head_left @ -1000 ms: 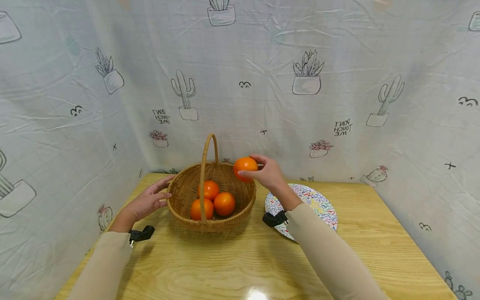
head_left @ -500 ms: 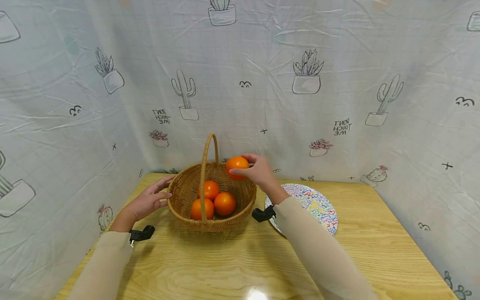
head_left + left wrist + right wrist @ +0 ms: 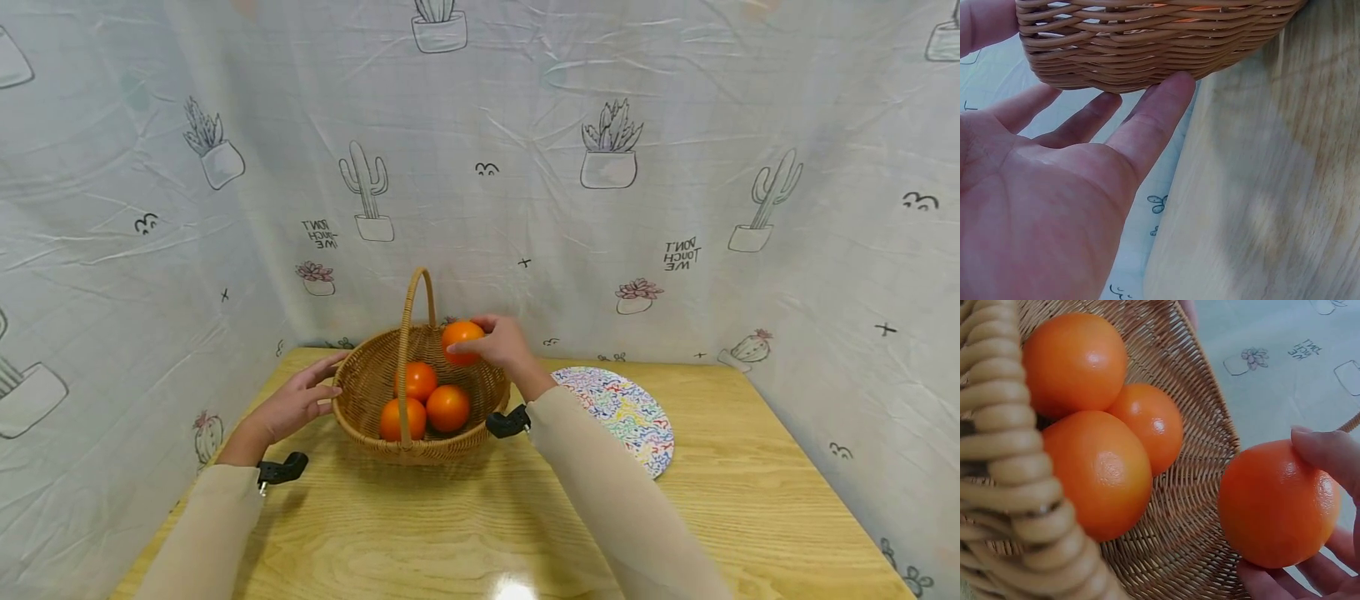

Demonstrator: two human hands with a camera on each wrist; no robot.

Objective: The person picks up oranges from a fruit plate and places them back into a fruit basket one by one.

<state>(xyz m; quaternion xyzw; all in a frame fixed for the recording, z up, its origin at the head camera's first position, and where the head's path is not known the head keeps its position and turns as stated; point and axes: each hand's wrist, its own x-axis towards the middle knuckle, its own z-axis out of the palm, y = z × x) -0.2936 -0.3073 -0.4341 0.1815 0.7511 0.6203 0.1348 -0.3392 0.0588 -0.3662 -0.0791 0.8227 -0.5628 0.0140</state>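
Note:
In the head view my right hand (image 3: 504, 346) holds an orange (image 3: 462, 342) over the back right of a wicker basket (image 3: 360, 425). The right wrist view shows this orange (image 3: 1277, 505) between thumb and fingers, beside the basket's inner wall. Several oranges are in view; three lie together in the basket, including a front orange (image 3: 1100, 475), an upper orange (image 3: 1075, 365) and a rear orange (image 3: 1154, 428). My left hand (image 3: 292, 404) touches the basket's left side from outside. In the left wrist view its extended fingers (image 3: 1157, 122) rest against the weave.
A round plate (image 3: 637, 421) with a multicoloured squiggle pattern lies on the wooden table (image 3: 750, 492), partly behind the right sleeve. The basket's tall handle (image 3: 408, 333) arches over the fruit. A curtain (image 3: 525, 208) printed with potted plants hangs behind and beside the table.
My right hand has carried its orange leftward from the basket's right rim to over the basket's inside, lowering it slightly at the end. My left hand and the three oranges stay put.

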